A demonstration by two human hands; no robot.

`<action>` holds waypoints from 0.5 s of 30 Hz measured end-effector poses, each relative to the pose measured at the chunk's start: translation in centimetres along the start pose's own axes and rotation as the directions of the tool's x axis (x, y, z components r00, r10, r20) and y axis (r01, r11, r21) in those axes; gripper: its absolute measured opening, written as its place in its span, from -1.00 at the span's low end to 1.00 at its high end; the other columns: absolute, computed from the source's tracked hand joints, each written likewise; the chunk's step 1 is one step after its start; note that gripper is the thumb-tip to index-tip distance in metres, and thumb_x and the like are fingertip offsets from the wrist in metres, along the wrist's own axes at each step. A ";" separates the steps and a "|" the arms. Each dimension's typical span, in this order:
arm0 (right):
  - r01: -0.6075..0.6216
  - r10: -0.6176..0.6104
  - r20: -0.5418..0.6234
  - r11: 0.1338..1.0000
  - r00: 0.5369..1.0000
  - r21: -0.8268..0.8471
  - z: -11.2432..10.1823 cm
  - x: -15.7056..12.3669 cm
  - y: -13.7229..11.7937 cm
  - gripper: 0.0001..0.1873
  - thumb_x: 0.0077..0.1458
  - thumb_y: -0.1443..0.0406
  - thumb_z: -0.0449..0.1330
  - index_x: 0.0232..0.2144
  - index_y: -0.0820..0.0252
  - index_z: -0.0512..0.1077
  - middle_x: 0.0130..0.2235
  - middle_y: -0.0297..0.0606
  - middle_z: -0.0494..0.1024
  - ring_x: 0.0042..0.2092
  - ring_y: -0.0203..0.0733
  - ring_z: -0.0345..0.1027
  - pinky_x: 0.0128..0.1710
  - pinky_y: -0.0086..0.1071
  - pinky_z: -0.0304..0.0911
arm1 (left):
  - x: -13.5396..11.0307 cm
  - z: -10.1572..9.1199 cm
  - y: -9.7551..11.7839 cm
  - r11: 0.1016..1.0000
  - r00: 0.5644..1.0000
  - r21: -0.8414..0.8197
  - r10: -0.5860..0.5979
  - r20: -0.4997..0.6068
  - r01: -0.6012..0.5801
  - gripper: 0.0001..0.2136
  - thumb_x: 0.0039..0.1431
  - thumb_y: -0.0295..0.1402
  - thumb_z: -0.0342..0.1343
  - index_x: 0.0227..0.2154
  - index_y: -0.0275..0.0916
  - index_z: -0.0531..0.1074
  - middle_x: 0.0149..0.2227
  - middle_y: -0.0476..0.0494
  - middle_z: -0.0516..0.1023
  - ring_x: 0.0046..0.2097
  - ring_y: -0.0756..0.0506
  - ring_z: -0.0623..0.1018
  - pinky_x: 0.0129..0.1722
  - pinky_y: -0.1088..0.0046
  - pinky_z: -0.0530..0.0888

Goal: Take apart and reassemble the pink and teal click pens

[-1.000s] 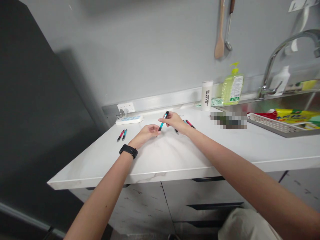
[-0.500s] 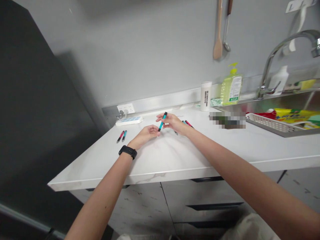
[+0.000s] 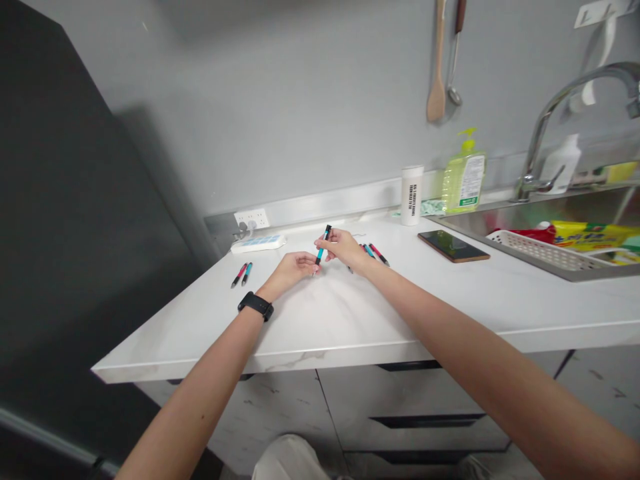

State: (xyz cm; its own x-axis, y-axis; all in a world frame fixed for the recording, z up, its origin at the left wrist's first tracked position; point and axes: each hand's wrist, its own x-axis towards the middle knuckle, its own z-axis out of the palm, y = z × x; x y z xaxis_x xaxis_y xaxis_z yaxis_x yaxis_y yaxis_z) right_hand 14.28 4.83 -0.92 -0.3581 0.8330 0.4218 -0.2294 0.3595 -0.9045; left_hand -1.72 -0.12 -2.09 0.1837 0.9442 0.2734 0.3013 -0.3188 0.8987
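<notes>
Your fingertips are tiny at this range, so you can't make out exactly which fingers meet the teal pen (image 3: pixel 323 245); its lower tip is hidden btwn both hands. A few more pens (image 3: pixel 374 252) lie just behind your right wrist, partly cut off by the hand, count unclear. Faucet (image 3: pixel 575 113) and sink basket (image 3: pixel 530 248) run off the right edge; text on the white cup (image 3: pixel 411 195) is too small to read.

Your right hand (image 3: pixel 344 247) pinches the teal pen around its middle, fingers curled in, pen tilted w/ black cap end up and toward the wall. Your left hand (image 3: pixel 291 268), w/ a black watch (image 3: pixel 257 305) on the wrist, sits loosely curled just below-left of it, fingertips at the pen's lower end; looks like touching, but whether it's gripping you can't tell. Pen is held just above the white countertop (image 3: pixel 350 313), btwn the two hands.

Two other pens (image 3: pixel 242 274), one red, one teal, lie side by side well left of your left hand, near a power strip (image 3: pixel 259 243). A phone (image 3: pixel 453 245) lies flat to the right, apart from your hands; green soap bottle (image 3: pixel 465 175) stands by the wall.
</notes>
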 end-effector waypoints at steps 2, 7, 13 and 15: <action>-0.007 0.008 -0.017 1.000 1.000 0.021 0.0 -0.1 -0.1 -0.75 -0.15 0.26 0.32 -0.44 0.27 0.36 -0.48 -0.34 0.46 -0.60 -0.47 0.19 -0.59 -0.51 0.30 | 0.1 0.0 0.0 1.000 0.999 0.011 0.004 -0.036 -0.004 -0.72 -0.22 -0.30 0.30 -0.42 -0.33 0.44 -0.44 -0.11 0.54 -0.39 -0.03 0.50 -0.25 0.40 0.39; -0.047 0.030 0.108 0.986 0.994 0.161 -0.6 -0.5 -0.7 -0.75 -0.09 0.31 0.28 -0.29 0.21 0.40 -0.28 -0.26 0.54 -0.48 -0.44 0.31 -0.40 -0.47 0.35 | -0.3 -0.3 -0.1 0.998 1.000 0.060 0.011 0.002 -0.011 -0.75 -0.09 -0.25 0.22 -0.38 -0.33 0.48 -0.44 -0.15 0.56 -0.39 -0.03 0.49 -0.29 0.42 0.36; -0.007 0.007 0.006 0.999 1.000 0.053 -0.5 0.1 -0.2 -0.79 -0.14 0.26 0.30 -0.44 0.25 0.39 -0.45 -0.34 0.49 -0.60 -0.49 0.19 -0.57 -0.54 0.23 | -0.5 -0.5 0.2 0.999 1.000 0.032 -0.007 0.006 0.007 -0.73 -0.12 -0.25 0.24 -0.38 -0.35 0.49 -0.44 -0.18 0.57 -0.37 -0.06 0.50 -0.25 0.39 0.36; 0.001 -0.001 -0.032 1.000 0.999 0.015 -0.3 0.2 0.0 -0.76 -0.16 0.23 0.32 -0.50 0.26 0.36 -0.51 -0.37 0.45 -0.62 -0.49 0.18 -0.61 -0.55 0.18 | -0.4 -0.4 0.2 0.999 1.000 0.038 -0.007 -0.004 0.007 -0.75 -0.11 -0.27 0.23 -0.39 -0.36 0.49 -0.44 -0.18 0.56 -0.38 -0.06 0.50 -0.25 0.38 0.36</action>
State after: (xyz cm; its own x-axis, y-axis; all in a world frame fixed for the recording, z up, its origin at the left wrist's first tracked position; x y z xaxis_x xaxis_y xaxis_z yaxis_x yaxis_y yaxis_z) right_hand 14.48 5.14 -0.80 -0.3290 0.8457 0.4202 -0.2435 0.3539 -0.9030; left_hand -2.09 -0.52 -1.85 0.1784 0.9466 0.2687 0.3378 -0.3154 0.8868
